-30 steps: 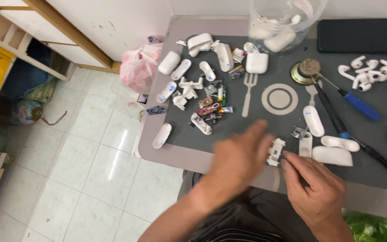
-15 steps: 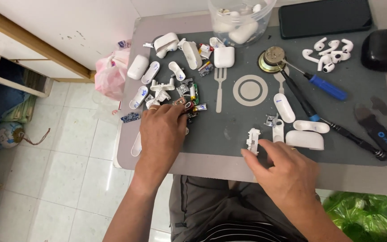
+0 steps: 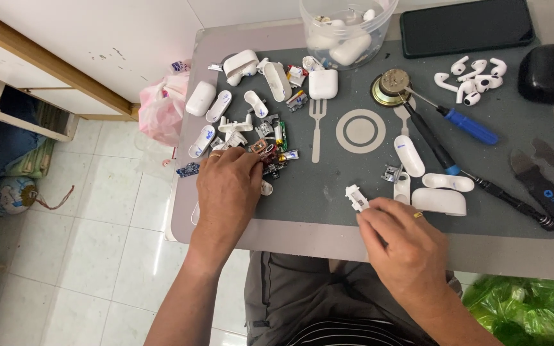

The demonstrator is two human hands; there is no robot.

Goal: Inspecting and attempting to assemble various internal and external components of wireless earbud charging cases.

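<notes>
My left hand lies palm down on the left side of a grey mat, its fingertips in a pile of small electronic parts and circuit boards. Whether the fingers pinch a piece is hidden. My right hand sits at the mat's front edge, fingers closed on a small white plastic part that sticks out to the left. White earbud case shells lie just right of that hand.
A clear tub of white cases and a black phone stand at the back. A blue-handled screwdriver, black tools, loose earbuds, a round metal speaker and a black pouch lie right. A pink bag hangs left.
My left hand left the white part near my right hand and moved left to the parts pile. My right hand still holds the white part. The view shifted.
</notes>
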